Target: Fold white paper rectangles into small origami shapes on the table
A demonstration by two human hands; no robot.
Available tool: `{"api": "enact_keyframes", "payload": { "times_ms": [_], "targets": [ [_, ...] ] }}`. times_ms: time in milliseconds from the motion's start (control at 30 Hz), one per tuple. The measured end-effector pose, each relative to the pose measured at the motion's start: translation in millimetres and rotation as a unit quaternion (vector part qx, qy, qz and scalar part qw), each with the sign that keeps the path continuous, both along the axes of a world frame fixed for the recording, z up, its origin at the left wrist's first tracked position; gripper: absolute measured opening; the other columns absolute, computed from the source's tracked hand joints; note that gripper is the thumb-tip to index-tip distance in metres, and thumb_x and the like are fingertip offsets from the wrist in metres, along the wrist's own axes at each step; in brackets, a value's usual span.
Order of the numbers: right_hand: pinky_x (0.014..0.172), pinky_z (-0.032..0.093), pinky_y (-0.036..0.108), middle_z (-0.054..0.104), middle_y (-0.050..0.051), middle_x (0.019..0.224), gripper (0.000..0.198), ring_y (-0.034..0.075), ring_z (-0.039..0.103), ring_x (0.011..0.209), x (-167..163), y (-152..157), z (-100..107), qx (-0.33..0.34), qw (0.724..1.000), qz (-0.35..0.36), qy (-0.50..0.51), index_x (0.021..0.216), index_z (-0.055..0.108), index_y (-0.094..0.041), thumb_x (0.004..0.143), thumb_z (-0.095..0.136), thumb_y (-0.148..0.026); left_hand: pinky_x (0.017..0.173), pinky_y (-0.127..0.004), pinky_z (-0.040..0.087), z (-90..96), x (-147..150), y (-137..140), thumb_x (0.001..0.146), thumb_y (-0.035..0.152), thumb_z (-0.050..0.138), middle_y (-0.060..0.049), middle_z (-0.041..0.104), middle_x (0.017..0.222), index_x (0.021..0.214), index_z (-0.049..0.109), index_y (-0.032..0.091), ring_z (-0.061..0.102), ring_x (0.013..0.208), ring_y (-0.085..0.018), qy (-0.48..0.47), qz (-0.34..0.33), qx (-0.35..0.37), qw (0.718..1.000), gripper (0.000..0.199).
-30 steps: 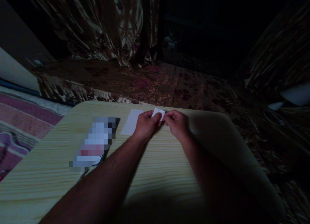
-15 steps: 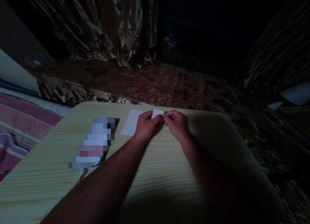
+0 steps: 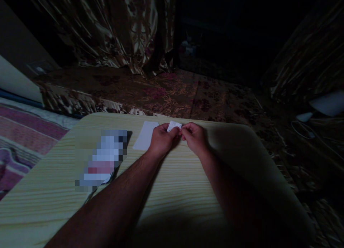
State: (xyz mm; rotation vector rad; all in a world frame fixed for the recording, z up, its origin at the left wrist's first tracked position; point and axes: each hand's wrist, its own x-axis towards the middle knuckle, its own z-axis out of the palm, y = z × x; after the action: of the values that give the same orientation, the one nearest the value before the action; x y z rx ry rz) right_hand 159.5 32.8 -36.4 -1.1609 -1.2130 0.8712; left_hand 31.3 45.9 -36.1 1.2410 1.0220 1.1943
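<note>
Between my hands is a small piece of folded white paper (image 3: 174, 125) with crease lines on its face. My left hand (image 3: 162, 137) grips it, thumb on top and fingers beneath. My right hand (image 3: 195, 136) pinches at the paper's right edge, thumb and forefinger pressed together; the fingertips partly hide that edge. A stack or sheet of white paper (image 3: 145, 135) lies on the table just left of my left hand, partly covered by it.
A light wood-grain table (image 3: 182, 190) carries everything. On its left lies a pixelated flat device (image 3: 104, 158) with a cable. Behind the table runs a ledge with patterned cloth (image 3: 166, 90). Striped bedding (image 3: 21, 133) is at left, a white lamp-like object (image 3: 328, 104) at right.
Both hands stay in nearly the same place. The folded paper has tilted slightly and shifted a little to the left, and my right fingertips have moved slightly along its edge.
</note>
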Motion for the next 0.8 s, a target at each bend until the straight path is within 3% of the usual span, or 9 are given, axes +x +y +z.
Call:
{"api": "enact_keyframes", "payload": {
  "times_ms": [233,800],
  "targets": [
    [0.047,0.040,0.021,0.061,-0.003,0.061,0.009,0.009,0.051,0.048,0.4,0.5,-1.3,-0.019,1.000,-0.003,0.016,0.075,0.058,-0.017,0.072,0.060,-0.026,0.044,-0.019,0.031,4.2,-0.1,-2.0,0.072,0.035,0.066,0.000,0.059,0.058,0.070,0.066,0.013,0.044,0.047,-0.007,0.028,0.003,0.008,1.000,0.023],
    [0.051,0.039,0.022,0.057,-0.003,0.056,0.010,0.010,0.050,0.051,1.4,0.1,-0.3,-0.016,0.999,-0.016,-0.037,0.070,0.056,-0.018,0.072,0.057,-0.027,0.044,-0.020,0.033,0.9,1.2,-2.9,0.071,0.035,0.066,-0.001,0.060,0.060,0.074,0.068,0.012,0.046,0.048,-0.009,0.030,0.002,0.017,0.999,0.023]
  ]
}}
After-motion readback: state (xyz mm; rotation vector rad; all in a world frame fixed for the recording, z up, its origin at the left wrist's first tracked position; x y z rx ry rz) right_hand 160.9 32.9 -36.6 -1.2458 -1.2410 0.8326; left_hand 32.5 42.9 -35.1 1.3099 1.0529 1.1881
